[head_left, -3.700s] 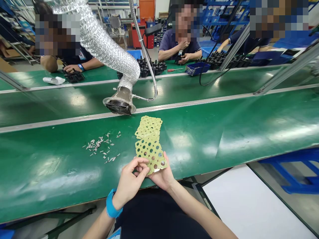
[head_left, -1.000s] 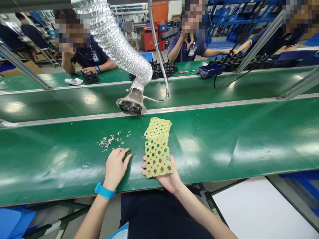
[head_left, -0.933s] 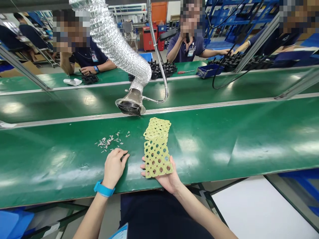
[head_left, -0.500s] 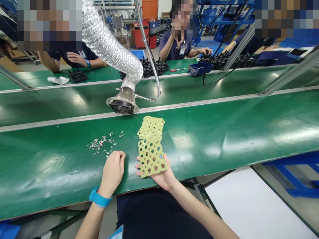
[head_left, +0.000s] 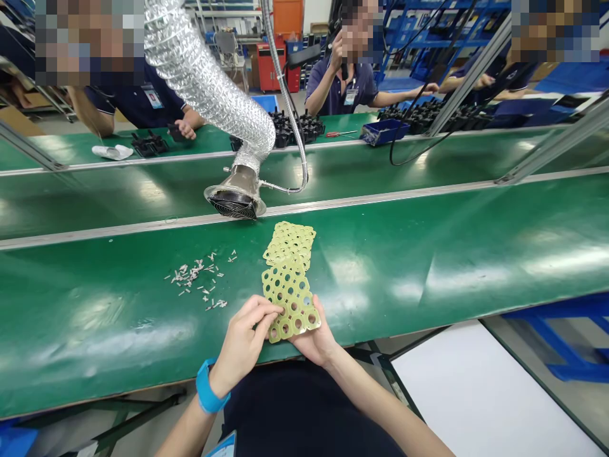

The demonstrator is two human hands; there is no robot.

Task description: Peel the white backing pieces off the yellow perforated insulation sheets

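Note:
My right hand [head_left: 318, 343] supports a yellow-green perforated sheet [head_left: 302, 313] from beneath, its thumb along the right edge. Rows of round holes run across the sheet, which tilts up off the bench. Over its left side, my left hand [head_left: 243, 339] pinches thumb and fingers together at one hole. Whatever sits between those fingertips is too small to make out. Behind, more sheets of the same kind [head_left: 292, 240] lie on the bench, touching or overlapped by the held one. To the left lies a scattered pile of small whitish pieces [head_left: 190, 274].
A fan-ended extractor nozzle [head_left: 235, 195] on a silver duct [head_left: 209, 82] hangs above the green bench [head_left: 404, 266]. A metal rail [head_left: 333, 202] crosses behind. Opposite, co-workers sit near black parts [head_left: 297, 130] and a blue bin [head_left: 384, 132]. A white board [head_left: 485, 387] is at lower right.
My left hand has moved right, from beside the small whitish pieces onto the perforated sheet. A few pieces now show where it was. My right hand has barely moved.

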